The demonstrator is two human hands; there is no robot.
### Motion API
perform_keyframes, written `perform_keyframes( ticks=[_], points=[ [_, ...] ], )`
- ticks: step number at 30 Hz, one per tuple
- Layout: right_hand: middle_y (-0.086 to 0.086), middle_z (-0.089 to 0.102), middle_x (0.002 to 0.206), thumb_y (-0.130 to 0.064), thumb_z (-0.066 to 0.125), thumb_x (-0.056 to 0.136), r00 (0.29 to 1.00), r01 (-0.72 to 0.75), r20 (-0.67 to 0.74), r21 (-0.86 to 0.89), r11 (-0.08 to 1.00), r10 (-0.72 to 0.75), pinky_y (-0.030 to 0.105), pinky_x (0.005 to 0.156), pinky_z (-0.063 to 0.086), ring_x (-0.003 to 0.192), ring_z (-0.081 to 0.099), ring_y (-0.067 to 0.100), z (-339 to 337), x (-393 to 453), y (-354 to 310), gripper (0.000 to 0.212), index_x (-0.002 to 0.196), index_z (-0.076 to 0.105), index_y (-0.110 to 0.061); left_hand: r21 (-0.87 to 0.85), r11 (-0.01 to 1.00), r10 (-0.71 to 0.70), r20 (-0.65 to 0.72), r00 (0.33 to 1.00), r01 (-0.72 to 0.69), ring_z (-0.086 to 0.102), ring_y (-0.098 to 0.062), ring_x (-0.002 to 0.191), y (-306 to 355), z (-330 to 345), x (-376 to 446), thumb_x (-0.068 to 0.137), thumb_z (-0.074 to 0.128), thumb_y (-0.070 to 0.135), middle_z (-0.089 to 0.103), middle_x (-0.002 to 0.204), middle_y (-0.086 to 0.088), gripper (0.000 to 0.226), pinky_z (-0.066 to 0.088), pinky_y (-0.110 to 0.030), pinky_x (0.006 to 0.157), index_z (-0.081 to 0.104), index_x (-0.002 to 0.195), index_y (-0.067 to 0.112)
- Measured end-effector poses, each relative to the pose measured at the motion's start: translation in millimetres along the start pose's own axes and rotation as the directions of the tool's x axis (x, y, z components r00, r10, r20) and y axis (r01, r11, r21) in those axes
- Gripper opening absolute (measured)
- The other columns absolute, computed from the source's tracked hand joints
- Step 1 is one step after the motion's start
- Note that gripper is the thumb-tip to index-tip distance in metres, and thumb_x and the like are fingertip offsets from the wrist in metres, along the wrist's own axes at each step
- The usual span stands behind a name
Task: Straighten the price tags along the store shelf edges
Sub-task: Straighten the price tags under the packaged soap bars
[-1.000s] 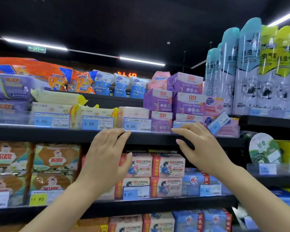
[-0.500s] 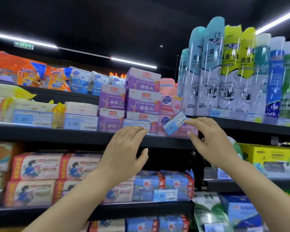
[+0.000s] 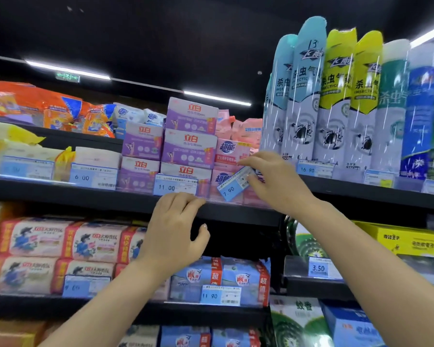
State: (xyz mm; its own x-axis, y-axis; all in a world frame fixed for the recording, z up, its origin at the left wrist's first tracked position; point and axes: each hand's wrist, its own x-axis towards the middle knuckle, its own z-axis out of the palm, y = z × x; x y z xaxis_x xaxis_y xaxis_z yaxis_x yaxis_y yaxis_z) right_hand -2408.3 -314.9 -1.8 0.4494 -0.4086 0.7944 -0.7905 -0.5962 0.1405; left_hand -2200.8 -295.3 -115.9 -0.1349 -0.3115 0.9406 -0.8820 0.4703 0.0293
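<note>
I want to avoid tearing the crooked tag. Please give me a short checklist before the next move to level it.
1. Right hand grips the tilted 7.90 tag: ok.
2. Tag level with shelf edge: not ok, right end is higher.
3. Left hand fingertips on the clear tag strip: ok.
4. Neighbouring 11.00 tag straight: ok.
5. Tag's lower edge seated in strip: cannot tell.

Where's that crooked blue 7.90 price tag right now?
The tilted blue 7.90 price tag sits centre-right on the upper shelf edge, pinched by the right hand, just right of the level 11.00 tag.
</note>
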Motion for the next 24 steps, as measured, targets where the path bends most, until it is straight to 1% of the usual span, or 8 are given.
perform_keyframes(
  ticks=[2,4,5,7,11,16,20,24],
  points=[
    [0.002,0.056,0.12,-0.012,0.053,0.091,1.0,-0.005,-0.008,0.004,1.0,0.005,0.027,0.09,0.035,0.118,0.043,0.02,1,-1,2,0.031,0.121,0.06,-0.017,0.017,1.0,-0.01,0.011,1.0,0.01,0.049,-0.021,0.098,2,-1,-1,0.078,0.05,0.033,0.058,0.101,-0.002,0.046,0.037,-0.028,0.092,0.064,0.113,0.007],
    [0.002,0.058,0.109,-0.013,0.053,0.091,0.999,-0.012,-0.053,-0.01,1.0,0.012,0.026,0.081,0.038,0.11,0.047,0.02,2,-6,7,0.026,0.114,0.064,-0.017,0.035,0.999,-0.012,0.034,0.999,0.011,0.049,-0.02,0.098,4,-3,-1,0.078,0.049,0.034,0.058,0.101,-0.001,0.047,0.038,-0.028,0.092,0.064,0.114,0.008],
    [0.001,0.059,0.104,-0.014,0.053,0.091,0.998,-0.018,-0.062,-0.017,1.0,0.017,0.026,0.077,0.037,0.106,0.048,0.02,3,-9,9,0.024,0.112,0.066,-0.017,0.043,0.999,-0.013,0.044,0.999,0.011,0.049,-0.019,0.098,5,-4,-1,0.078,0.049,0.034,0.057,0.101,-0.001,0.047,0.038,-0.028,0.092,0.063,0.115,0.008],
    [0.001,0.059,0.103,-0.014,0.054,0.09,0.998,-0.032,-0.047,-0.02,0.999,0.031,0.026,0.075,0.035,0.102,0.048,0.021,5,-15,13,0.025,0.112,0.066,-0.017,0.055,0.998,-0.016,0.053,0.998,0.013,0.049,-0.019,0.098,6,-5,0,0.079,0.048,0.035,0.057,0.101,0.0,0.047,0.038,-0.028,0.092,0.063,0.115,0.009],
    [0.002,0.058,0.105,-0.014,0.054,0.089,0.999,-0.034,-0.035,-0.007,0.999,0.033,0.022,0.078,0.03,0.102,0.047,0.02,8,-28,17,0.029,0.117,0.063,-0.014,0.054,0.998,-0.043,0.055,0.998,0.04,0.049,-0.019,0.098,9,-6,1,0.078,0.047,0.037,0.057,0.101,0.0,0.047,0.038,-0.028,0.091,0.063,0.114,0.009],
    [0.005,0.058,0.102,-0.013,0.058,0.089,0.996,0.004,-0.085,-0.009,1.0,-0.005,0.026,0.082,0.038,0.097,0.05,0.023,12,-40,16,0.029,0.118,0.062,-0.009,0.075,0.996,-0.048,0.075,0.996,0.042,0.049,-0.019,0.097,11,-7,3,0.078,0.046,0.038,0.057,0.101,-0.001,0.049,0.039,-0.028,0.09,0.063,0.114,0.009],
    [0.01,0.06,0.109,-0.01,0.06,0.088,0.995,0.026,-0.098,-0.027,0.999,-0.029,0.028,0.083,0.039,0.1,0.054,0.027,15,-47,15,0.029,0.116,0.062,-0.004,0.081,0.996,-0.054,0.083,0.995,0.047,0.049,-0.02,0.098,13,-7,2,0.079,0.046,0.039,0.056,0.102,-0.001,0.05,0.041,-0.03,0.09,0.062,0.115,0.009],
    [0.011,0.061,0.115,-0.012,0.058,0.088,0.997,0.02,-0.074,-0.04,0.999,-0.023,0.033,0.09,0.04,0.105,0.052,0.028,17,-48,13,0.034,0.12,0.059,-0.003,0.094,0.994,-0.064,0.091,0.994,0.055,0.049,-0.019,0.098,14,-7,2,0.078,0.046,0.039,0.057,0.102,-0.001,0.05,0.043,-0.032,0.09,0.062,0.115,0.009]
  ],
)
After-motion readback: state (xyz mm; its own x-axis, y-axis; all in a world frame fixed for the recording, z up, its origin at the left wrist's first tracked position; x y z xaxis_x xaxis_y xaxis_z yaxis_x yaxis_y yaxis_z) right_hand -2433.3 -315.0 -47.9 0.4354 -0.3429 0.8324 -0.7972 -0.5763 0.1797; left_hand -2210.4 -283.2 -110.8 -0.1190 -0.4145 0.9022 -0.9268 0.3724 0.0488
